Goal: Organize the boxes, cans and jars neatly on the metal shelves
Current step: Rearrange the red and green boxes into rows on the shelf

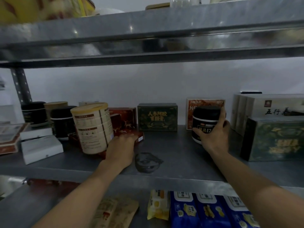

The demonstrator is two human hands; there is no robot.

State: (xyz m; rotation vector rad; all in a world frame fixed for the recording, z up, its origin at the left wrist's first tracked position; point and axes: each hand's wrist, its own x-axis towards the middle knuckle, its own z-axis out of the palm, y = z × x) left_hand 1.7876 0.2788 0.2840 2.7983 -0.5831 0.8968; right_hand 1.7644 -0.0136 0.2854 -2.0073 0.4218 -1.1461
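Observation:
My right hand [213, 134] is wrapped around a black jar [204, 120] with a white base, held upright at the right of the middle metal shelf [172, 145]. My left hand [121, 145] grips the near end of a flat red box [130, 134] on which a cream can [93, 127] leans, tilted to the right. Behind the can stand more red boxes [125, 117]. A dark green box [157, 116] with gold writing stands at the back centre. An orange and white box [190, 111] stands behind the jar.
Black jars [63, 120] and a tan can [55, 106] stand at back left, white boxes [41, 147] in front of them. A large green box [273, 139] and tall white boxes [263, 106] fill the right. A dark stain [147, 162] marks the shelf. Blue packets [205, 209] lie on the shelf below.

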